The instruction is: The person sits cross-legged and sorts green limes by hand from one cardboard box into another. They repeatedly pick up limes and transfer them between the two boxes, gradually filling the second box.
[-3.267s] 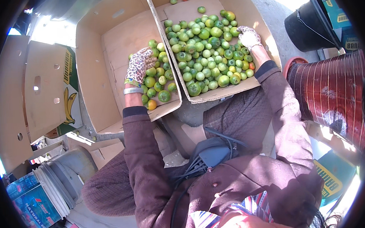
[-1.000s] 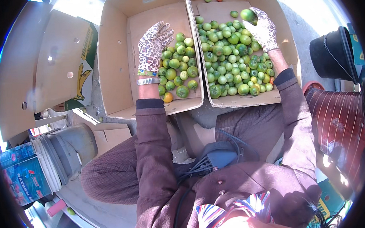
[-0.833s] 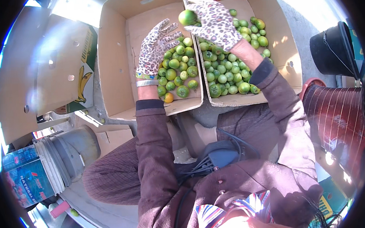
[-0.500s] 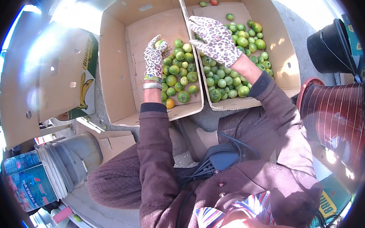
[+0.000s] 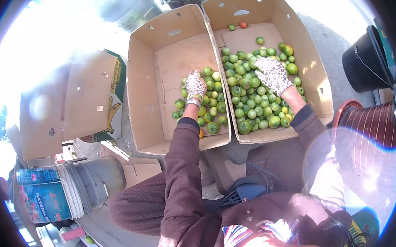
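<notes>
Two cardboard boxes stand side by side in front of me, a left box (image 5: 143, 95) and a right box (image 5: 322, 89). My left hand (image 5: 195, 85), in a spotted glove, is over the green tomatoes (image 5: 212, 127) in the left box. Its fingers are curled, and whatever they hold is hidden. In the right box, my right hand (image 5: 273, 75), gloved alike, rests over a larger spread of green tomatoes (image 5: 252, 113). Its thumb and fingers are apart and touch the tomatoes, with none visibly held. A red tomato (image 5: 243, 25) lies near that box's far wall.
A black bucket (image 5: 365, 63) and a dark red ribbed container (image 5: 370, 125) stand at my right. On the left are a flattened banana carton (image 5: 86, 102), stacked buckets (image 5: 99, 178) and a pink object (image 5: 73, 234). Strong glare covers the upper left.
My right hand has moved from the boxes' shared edge down onto the right box's tomatoes. My left hand, which held a green tomato, has come over the left pile. The view has shifted.
</notes>
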Motion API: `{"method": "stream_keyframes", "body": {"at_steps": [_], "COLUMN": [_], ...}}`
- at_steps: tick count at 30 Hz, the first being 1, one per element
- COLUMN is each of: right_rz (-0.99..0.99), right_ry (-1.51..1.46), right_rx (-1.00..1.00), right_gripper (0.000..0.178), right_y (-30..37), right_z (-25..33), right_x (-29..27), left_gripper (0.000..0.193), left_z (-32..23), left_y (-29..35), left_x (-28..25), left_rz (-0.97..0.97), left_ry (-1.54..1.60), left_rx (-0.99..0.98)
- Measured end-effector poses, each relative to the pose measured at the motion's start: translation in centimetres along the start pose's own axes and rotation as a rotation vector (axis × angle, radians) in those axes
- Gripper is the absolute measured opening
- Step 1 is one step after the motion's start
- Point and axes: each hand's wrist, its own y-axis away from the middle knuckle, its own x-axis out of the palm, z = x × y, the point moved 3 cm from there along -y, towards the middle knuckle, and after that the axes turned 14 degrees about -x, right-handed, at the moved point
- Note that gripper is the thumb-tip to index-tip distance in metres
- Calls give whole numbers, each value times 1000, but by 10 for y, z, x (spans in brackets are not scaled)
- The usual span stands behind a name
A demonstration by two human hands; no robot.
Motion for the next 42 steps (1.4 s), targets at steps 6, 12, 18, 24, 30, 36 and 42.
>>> {"method": "stream_keyframes", "body": {"at_steps": [6,12,18,24,30,36,42], "right_rz": [77,-366,-151,-276,-309,-41,380], "right_ry": [-71,247,456,295,290,-1,-113], "right_rx": [123,371,815,846,800,412,330], "right_gripper": [33,47,55,47,47,44,53], "right_y": [1,13,61,50,59,31,30], "right_z": [-13,-61,-128,-109,-119,-81,-74], "right_x": [-3,-60,-66,-73,-65,-27,35], "left_gripper": [47,52,67,59,43,43,59], "left_z": [3,-58,-123,-113,-112,-105,-104], "left_y": [5,33,95,88,79,77,80], "left_x": [-13,-86,-81,-73,-57,-54,-55], "left_rz": [53,49,64,-52,-88,63,80], "left_ry": [119,772,692,463,570,859,837], "left_rx": [-59,-71,-84,-43,14,25,28]}}
